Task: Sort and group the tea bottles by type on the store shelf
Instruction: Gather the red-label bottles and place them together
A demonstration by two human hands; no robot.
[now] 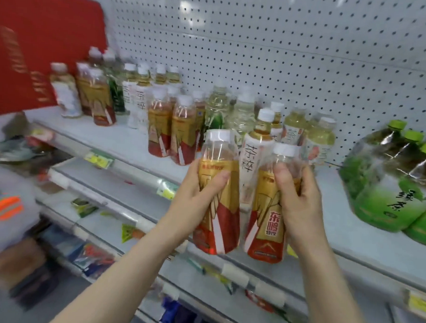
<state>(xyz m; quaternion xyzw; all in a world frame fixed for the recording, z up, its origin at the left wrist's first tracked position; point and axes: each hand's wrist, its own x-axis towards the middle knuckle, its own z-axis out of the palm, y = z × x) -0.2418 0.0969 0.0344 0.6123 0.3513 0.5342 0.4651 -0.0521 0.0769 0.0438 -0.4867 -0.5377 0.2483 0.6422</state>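
Observation:
My left hand (195, 197) grips a red-and-gold labelled tea bottle (220, 216), held in front of the shelf's edge. My right hand (301, 203) grips a second red-and-gold bottle (269, 228) beside it. Between them, farther back, a white-labelled tea bottle (253, 158) stands on the grey shelf (124, 139). Two more red-and-gold bottles (171, 134) stand left of my hands. Mixed white, green and pale bottles (136, 93) crowd the back of the shelf.
A shrink-wrapped pack of large green tea bottles (391, 180) sits at the right of the shelf. White pegboard (286, 54) backs it and a red sign (40, 41) hangs at the left. Lower shelves (130, 218) with price tags and packets lie below.

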